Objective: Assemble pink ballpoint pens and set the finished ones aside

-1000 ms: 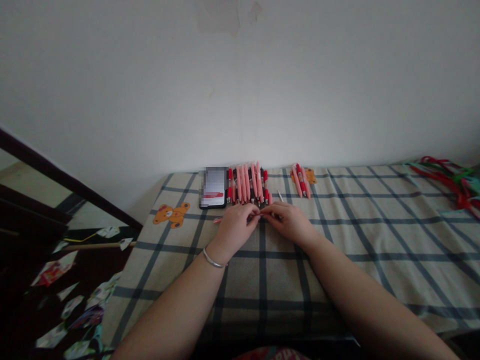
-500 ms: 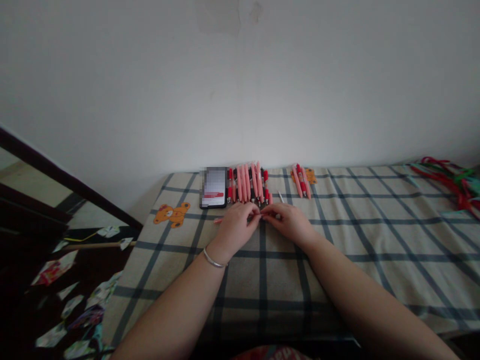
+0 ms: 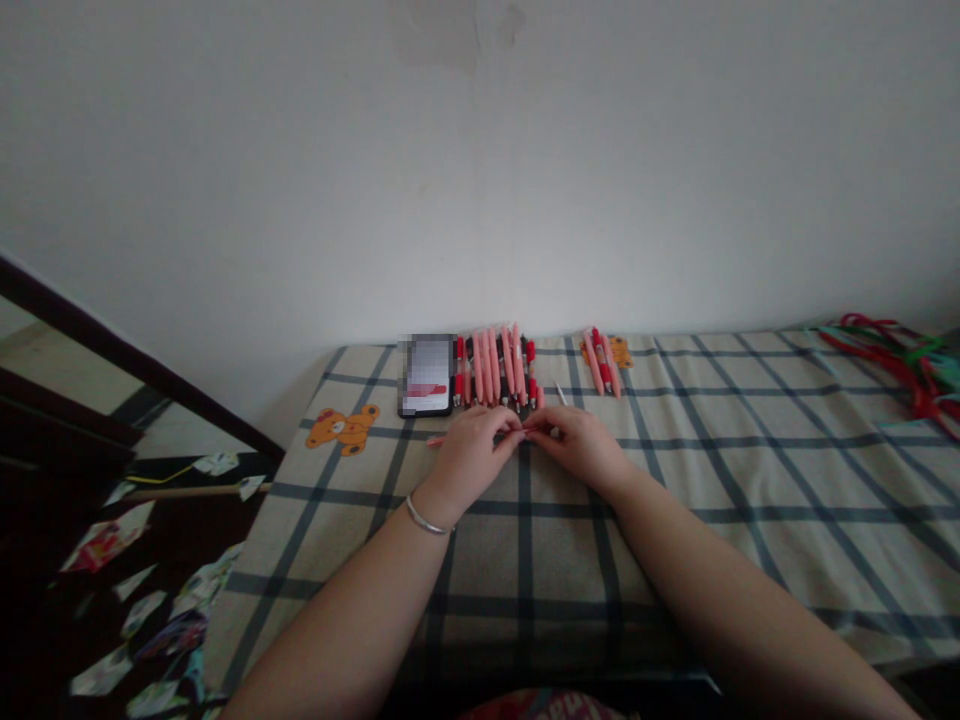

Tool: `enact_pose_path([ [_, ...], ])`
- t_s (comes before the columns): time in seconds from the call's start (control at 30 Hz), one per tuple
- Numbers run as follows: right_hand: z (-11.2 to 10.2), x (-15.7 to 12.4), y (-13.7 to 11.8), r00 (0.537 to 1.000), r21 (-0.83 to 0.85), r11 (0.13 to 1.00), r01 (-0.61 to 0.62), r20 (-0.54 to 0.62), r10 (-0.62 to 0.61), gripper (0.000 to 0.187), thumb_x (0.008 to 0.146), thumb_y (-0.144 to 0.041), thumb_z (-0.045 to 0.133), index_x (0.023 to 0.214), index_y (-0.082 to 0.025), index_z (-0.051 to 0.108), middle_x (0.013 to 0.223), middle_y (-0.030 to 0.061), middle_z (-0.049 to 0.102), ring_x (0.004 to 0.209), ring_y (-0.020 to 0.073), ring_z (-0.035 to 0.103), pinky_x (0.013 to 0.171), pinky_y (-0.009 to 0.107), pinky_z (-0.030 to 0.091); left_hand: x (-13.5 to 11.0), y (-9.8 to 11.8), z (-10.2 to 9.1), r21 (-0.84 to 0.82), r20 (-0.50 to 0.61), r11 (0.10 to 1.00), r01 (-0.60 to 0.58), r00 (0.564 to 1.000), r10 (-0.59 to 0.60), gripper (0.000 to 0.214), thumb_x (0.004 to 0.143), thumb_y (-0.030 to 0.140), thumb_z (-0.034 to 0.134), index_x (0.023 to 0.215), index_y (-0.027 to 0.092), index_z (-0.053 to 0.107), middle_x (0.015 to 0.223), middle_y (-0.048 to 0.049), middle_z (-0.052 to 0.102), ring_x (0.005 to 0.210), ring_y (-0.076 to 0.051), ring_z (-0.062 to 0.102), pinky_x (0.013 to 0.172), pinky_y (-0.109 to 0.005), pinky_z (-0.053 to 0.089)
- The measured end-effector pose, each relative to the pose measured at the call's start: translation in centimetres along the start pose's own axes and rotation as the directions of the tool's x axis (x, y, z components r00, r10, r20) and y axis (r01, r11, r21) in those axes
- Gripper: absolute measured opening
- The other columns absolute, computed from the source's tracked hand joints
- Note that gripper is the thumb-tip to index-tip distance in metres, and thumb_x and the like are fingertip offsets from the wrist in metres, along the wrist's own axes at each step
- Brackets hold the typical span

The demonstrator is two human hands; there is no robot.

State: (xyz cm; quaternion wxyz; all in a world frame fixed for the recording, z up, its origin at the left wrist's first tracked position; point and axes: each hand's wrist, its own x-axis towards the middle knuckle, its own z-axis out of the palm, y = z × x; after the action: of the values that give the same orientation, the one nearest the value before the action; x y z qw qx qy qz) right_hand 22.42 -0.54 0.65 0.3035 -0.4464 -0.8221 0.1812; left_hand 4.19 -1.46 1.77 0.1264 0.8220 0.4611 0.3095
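My left hand (image 3: 474, 442) and my right hand (image 3: 583, 446) meet fingertip to fingertip above the cloth, both closed in a pinch. What they pinch is small, pinkish and mostly hidden by the fingers. A pink stick-like end (image 3: 435, 441) pokes out left of my left hand; whether it is held or lies on the cloth, I cannot tell. Just beyond the hands lies a row of pink, red and black pens (image 3: 489, 368). A thin white rod (image 3: 561, 394) shows behind my right hand. Farther right is a smaller group of pink and red pens (image 3: 602, 362).
A phone (image 3: 427, 375) with a lit screen lies left of the pens. Checked cloth (image 3: 675, 560) covers the table, which meets a white wall (image 3: 480, 200). Red and green ribbons (image 3: 907, 365) lie at far right. Patterned scraps (image 3: 142, 610) show below the table's left edge.
Almost nothing differs. Both hands stay in the same place, with only slight shifts at the pinching fingertips.
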Motion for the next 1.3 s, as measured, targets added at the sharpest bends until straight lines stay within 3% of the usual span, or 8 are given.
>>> enact_pose_path([
  [0.47,-0.3,-0.2,-0.5,1.0,-0.042,0.999,0.001,0.011,0.0,0.011,0.084,-0.028,0.056,0.088,-0.023,0.065,0.08,-0.0004,0.068,0.07,0.0135,0.061,0.063,0.023,0.043,0.0,0.1,-0.2,0.038,0.031,0.999,0.004,0.999,-0.006,0.007,0.083,0.026,0.056,0.083,0.019,0.059,0.078,-0.001,0.063,0.077,-0.016,0.057,0.072,-0.028,0.044],
  [0.77,-0.2,0.0,-0.5,0.999,-0.104,0.995,-0.008,-0.048,0.003,0.011,0.083,-0.028,0.057,0.084,-0.022,0.066,0.083,0.0027,0.065,0.074,0.0146,0.059,0.065,0.025,0.043,-0.2,0.2,-0.8,0.208,0.033,0.978,-0.034,0.999,0.028,0.007,0.084,0.023,0.052,0.086,0.018,0.056,0.087,-0.0038,0.06,0.087,-0.019,0.054,0.08,-0.033,0.044],
  [1.0,-0.5,0.0,-0.3,0.992,-0.117,0.99,-0.073,-0.113,0.06,0.012,0.083,-0.03,0.057,0.083,-0.022,0.066,0.082,0.003,0.063,0.071,0.0146,0.057,0.061,0.025,0.042,-0.6,0.0,-0.7,0.393,0.027,0.919,0.043,0.998,-0.058,0.015,0.08,0.023,0.056,0.095,0.018,0.056,0.095,-0.007,0.056,0.094,-0.022,0.051,0.083,-0.036,0.043],
  [1.2,-0.5,0.1,-0.2,0.993,-0.109,0.99,-0.085,-0.093,0.076,0.013,0.083,-0.03,0.057,0.084,-0.022,0.067,0.081,0.003,0.062,0.071,0.0147,0.056,0.063,0.026,0.043,-1.0,0.6,-0.6,0.467,0.102,0.884,0.016,0.992,-0.072,0.018,0.08,0.022,0.056,0.097,0.018,0.056,0.095,-0.0088,0.056,0.095,-0.025,0.05,0.081,-0.038,0.043],
  [1.3,-0.5,0.1,-0.1,0.994,-0.107,0.991,-0.08,-0.086,0.071,0.014,0.084,-0.031,0.056,0.085,-0.021,0.067,0.081,0.0033,0.062,0.07,0.0148,0.056,0.063,0.026,0.043,-1.0,0.9,-0.8,0.517,0.064,0.853,0.073,0.99,-0.123,0.02,0.078,0.02,0.055,0.098,0.015,0.054,0.094,-0.0102,0.056,0.093,-0.026,0.05,0.077,-0.038,0.043],
])
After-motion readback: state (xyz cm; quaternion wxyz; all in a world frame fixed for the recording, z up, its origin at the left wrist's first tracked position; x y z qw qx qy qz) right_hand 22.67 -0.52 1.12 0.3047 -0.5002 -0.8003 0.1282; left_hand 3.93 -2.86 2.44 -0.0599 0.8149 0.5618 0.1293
